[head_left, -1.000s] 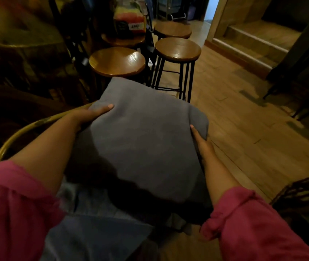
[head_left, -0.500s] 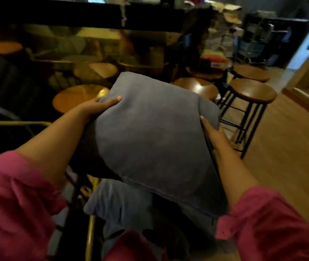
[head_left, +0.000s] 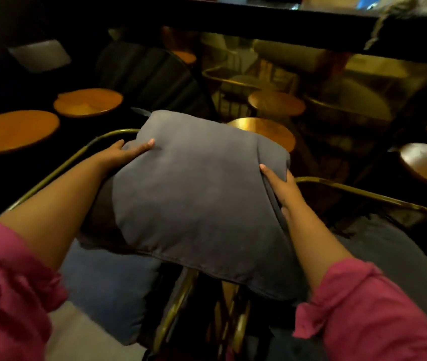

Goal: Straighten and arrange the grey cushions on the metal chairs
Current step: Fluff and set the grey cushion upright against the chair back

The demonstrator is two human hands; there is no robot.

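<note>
Grey cushion (head_left: 194,199) held up in mid-air, gripped by both hands at opposite sides. Left hand (head_left: 122,155) clamped on the upper left edge, fingers (head_left: 144,147) laid flat on top. Right hand (head_left: 281,187) clamped on the right edge near the far corner, fabric bunched there. Tilted, far edge higher than near edge. Hangs above the gap between two brass-coloured metal chairs: left chair frame (head_left: 77,157) curving past the left forearm, right chair frame (head_left: 368,195) beyond the right wrist. Second cushion (head_left: 111,287) lying on the left chair seat, just below the held one; contact between them not discernible. Dark cushion (head_left: 389,251) on the right chair seat. Round wooden stools (head_left: 87,101) behind, one (head_left: 267,131) partly hidden by the far edge. Pink sleeves (head_left: 6,290) rolled up on both arms. Dim lighting, background blurred.
</note>
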